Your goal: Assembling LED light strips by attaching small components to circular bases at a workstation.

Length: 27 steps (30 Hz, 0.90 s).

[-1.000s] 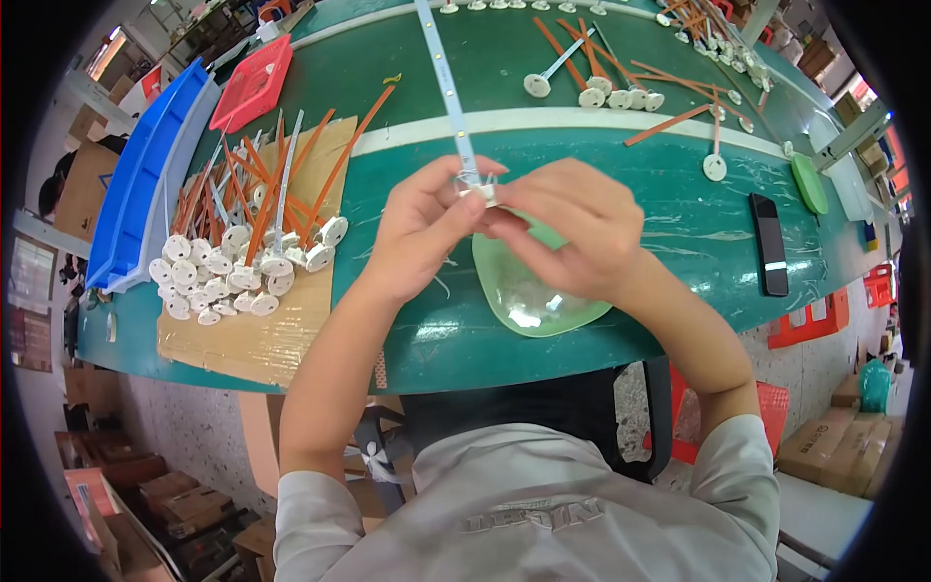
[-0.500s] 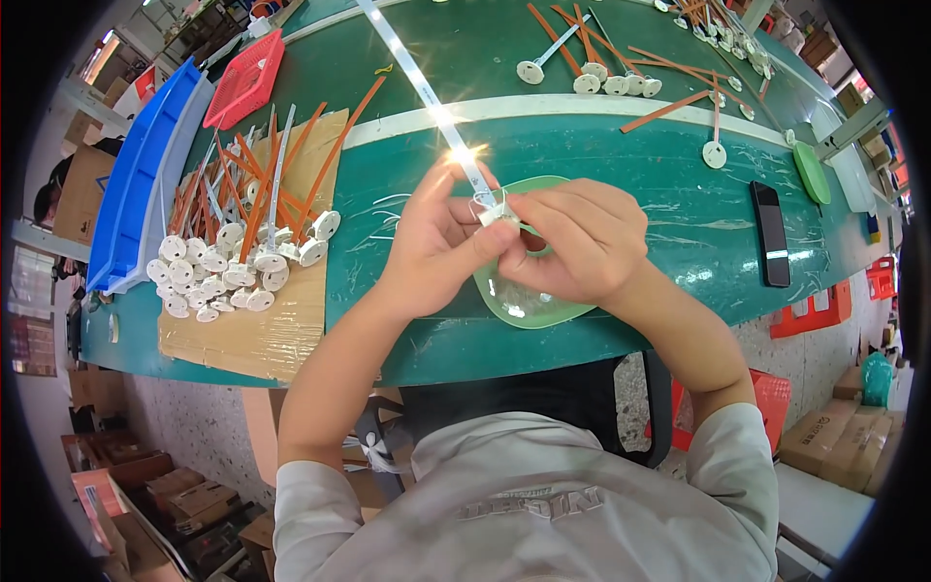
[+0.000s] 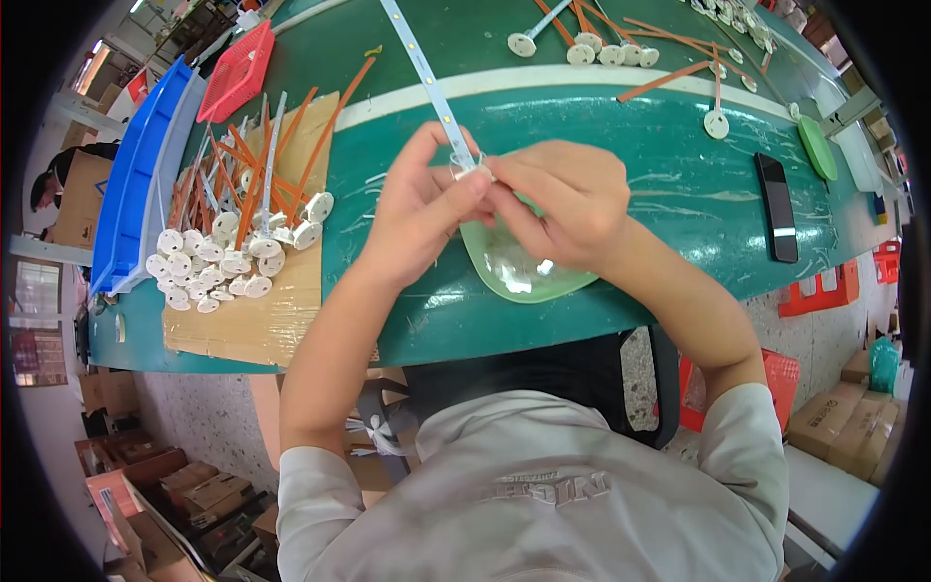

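Holds light strip point(image 3: 419, 63) at white end point(image 3: 476, 175) with closed fingers of left hand point(image 3: 412, 221) | pinches same end with closed fingers of right hand point(image 3: 574, 202) — above green surface point(image 3: 693, 238), near green bowl point(image 3: 529, 274)

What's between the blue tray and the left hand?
Head view: between the blue tray and left hand lies a cardboard sheet bearing piled white discs with orange and pale strips, then green tabletop.

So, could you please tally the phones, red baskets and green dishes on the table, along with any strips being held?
Phone: 1
Red basket: 1
Green dishes: 2
Held strip: 1
Total: 5
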{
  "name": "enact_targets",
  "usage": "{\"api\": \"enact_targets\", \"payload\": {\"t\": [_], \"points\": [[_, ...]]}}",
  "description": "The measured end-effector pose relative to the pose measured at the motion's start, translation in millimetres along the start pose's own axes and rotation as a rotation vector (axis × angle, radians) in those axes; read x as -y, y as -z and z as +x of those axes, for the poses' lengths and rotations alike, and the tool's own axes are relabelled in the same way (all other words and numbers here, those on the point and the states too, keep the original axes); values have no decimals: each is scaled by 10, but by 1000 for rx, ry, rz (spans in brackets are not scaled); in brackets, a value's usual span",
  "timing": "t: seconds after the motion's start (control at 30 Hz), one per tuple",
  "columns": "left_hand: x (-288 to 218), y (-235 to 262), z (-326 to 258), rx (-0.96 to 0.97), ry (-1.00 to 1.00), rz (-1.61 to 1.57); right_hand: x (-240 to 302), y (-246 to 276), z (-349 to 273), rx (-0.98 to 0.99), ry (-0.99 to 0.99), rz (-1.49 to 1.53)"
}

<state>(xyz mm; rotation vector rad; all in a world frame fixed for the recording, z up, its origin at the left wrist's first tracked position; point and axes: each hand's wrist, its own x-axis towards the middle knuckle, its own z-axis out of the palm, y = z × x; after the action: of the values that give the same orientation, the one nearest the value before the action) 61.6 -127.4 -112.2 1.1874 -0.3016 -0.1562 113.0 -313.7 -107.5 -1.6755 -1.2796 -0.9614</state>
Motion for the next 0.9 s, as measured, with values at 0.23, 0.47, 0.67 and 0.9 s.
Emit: {"api": "enact_targets", "payload": {"t": [0.23, 0.47, 0.67, 0.9], "points": [[-124, -72, 59, 34, 1, -31, -159, 95, 38, 41, -27, 23], [-144, 41, 64, -234, -40, 84, -106, 88, -15, 271, -593, 128], [-155, 61, 74, -288, -83, 223, -89, 57, -132, 748, -557, 46], [-108, -7, 53, -201, -45, 199, -19, 45, -113, 836, -562, 84]]}}
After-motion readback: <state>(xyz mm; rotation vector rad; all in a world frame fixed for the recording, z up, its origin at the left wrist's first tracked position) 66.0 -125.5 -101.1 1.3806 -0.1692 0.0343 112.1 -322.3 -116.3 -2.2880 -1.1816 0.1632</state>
